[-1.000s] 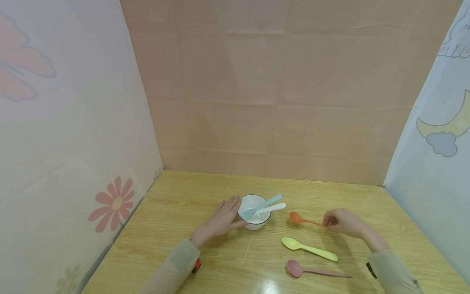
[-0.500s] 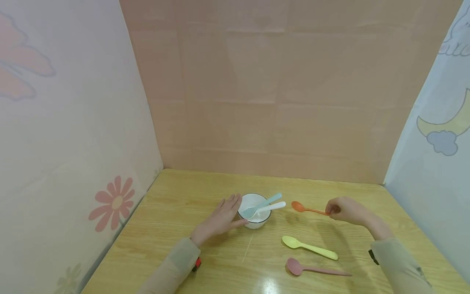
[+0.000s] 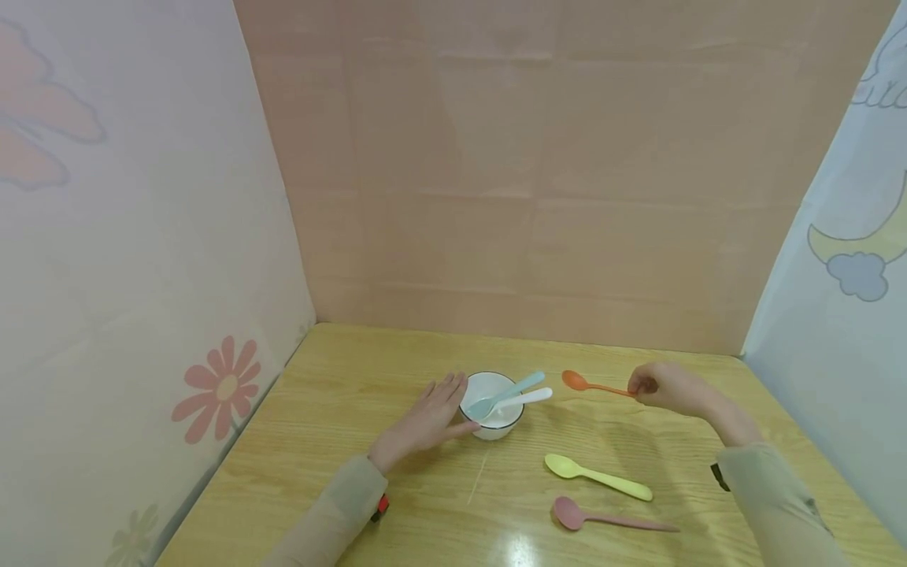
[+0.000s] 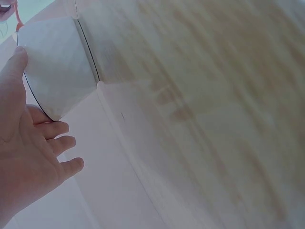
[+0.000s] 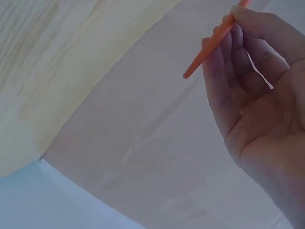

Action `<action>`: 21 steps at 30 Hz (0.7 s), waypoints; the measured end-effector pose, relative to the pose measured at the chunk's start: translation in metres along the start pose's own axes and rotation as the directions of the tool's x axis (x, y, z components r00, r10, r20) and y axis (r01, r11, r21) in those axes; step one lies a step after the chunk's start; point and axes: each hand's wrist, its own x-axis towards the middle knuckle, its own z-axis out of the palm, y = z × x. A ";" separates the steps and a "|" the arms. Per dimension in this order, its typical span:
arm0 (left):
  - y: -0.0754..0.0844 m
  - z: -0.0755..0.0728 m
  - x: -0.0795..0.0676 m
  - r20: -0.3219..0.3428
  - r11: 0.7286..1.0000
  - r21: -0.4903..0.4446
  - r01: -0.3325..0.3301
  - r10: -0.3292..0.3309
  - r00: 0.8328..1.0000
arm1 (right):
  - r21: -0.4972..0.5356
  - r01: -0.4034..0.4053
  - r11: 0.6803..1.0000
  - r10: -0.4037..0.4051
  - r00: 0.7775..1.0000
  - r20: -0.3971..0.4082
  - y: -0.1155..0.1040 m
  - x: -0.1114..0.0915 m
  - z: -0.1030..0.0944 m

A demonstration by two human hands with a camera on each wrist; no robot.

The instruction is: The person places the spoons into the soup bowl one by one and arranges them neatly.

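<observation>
Pinching the orange spoon [image 3: 575,381], the right hand [image 3: 671,387] has shifted toward twelve; the spread-fingered left hand [image 3: 427,420] partly hides the bowl [image 3: 496,433] at seven.

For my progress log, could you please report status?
Right hand pinching slim orange spoon, aloft; left hand touching round white bowl; light-blue spoon and white spoon inside, handles jutting over rim.

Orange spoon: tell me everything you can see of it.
The orange spoon has an oval scoop and a slim handle; it looks smooth, perhaps plastic. The right hand pinches the handle near its end, which pokes out past the fingers in the right wrist view. It appears raised above the table, its scoop pointing toward the white bowl but apart from it. Only the hand seems to touch it.
</observation>
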 end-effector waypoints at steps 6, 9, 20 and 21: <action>0.001 -0.001 -0.001 0.013 1.000 -0.003 0.009 -0.009 1.000 | -0.012 -0.007 1.000 0.007 1.000 -0.006 -0.009 0.010 -0.009; 0.001 -0.002 -0.001 0.009 1.000 -0.003 0.009 -0.009 1.000 | -0.030 0.019 0.999 -0.020 0.999 -0.027 -0.013 0.016 -0.013; 0.001 -0.002 0.000 0.005 1.000 0.009 0.003 -0.003 1.000 | -0.116 0.063 0.991 -0.071 0.995 -0.072 -0.029 0.033 -0.022; 0.001 -0.002 0.000 0.005 1.000 0.010 0.003 -0.003 1.000 | -0.119 0.062 0.991 -0.070 0.995 -0.069 -0.031 0.035 -0.023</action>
